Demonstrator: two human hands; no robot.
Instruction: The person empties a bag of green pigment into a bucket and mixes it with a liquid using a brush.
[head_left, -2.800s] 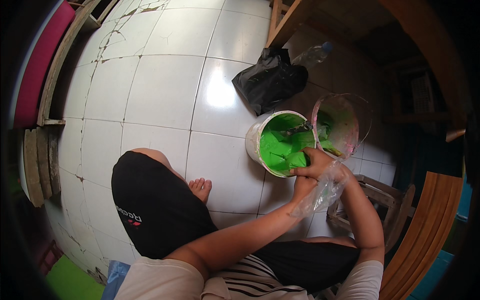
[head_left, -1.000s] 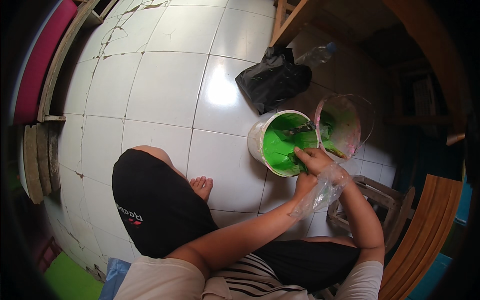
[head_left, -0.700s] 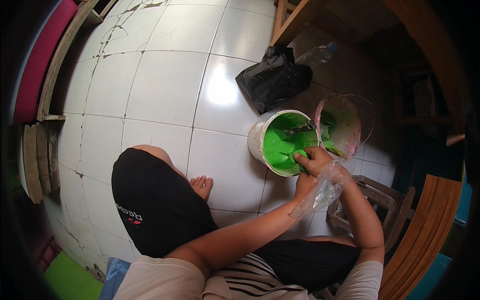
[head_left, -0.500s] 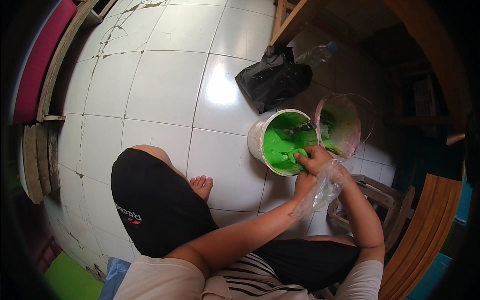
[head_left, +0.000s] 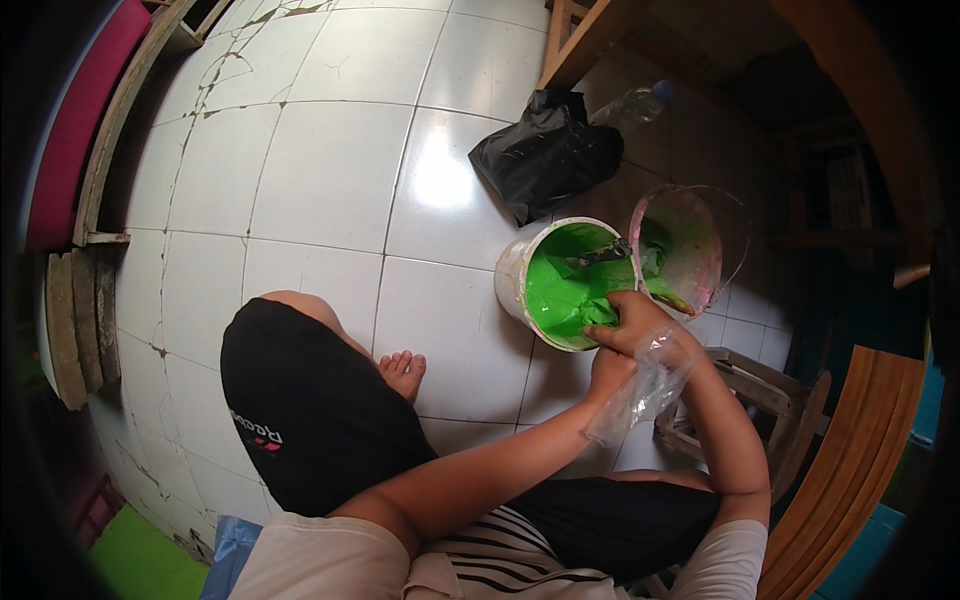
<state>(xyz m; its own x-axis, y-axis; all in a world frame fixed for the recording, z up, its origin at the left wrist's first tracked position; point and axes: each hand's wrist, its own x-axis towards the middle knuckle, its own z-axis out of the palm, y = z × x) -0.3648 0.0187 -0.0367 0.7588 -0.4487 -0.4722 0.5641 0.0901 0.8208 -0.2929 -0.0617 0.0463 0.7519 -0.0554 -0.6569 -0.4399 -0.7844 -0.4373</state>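
Observation:
A white bucket (head_left: 510, 275) holds thick bright green stuff (head_left: 552, 290), which looks like paint or slime, with a dark-handled tool (head_left: 605, 254) lying across its inside. Over the near right rim, my right hand (head_left: 640, 325) is closed, thumb toward the bucket, on a clear plastic bag (head_left: 645, 385). A crumpled green-smeared part (head_left: 600, 312) shows at its fingertips, seemingly the bag's end. My left hand (head_left: 610, 374) is closed just below and against the right one, also on the bag; its fingers are partly hidden. The bag's loose clear end hangs over my wrists.
A second bucket (head_left: 690, 245), stained green and pink, stands right beside the first. Beyond them lie a black plastic bag (head_left: 550, 150) and a clear bottle (head_left: 635, 108). A small wooden stool (head_left: 750, 395) is close to my right arm. White tiles (head_left: 330, 170) cover the floor.
The rounded green lump at my right fingertips now looks flatter and crumpled. My right thumb has shifted slightly down and closer to my left hand. The buckets have not moved.

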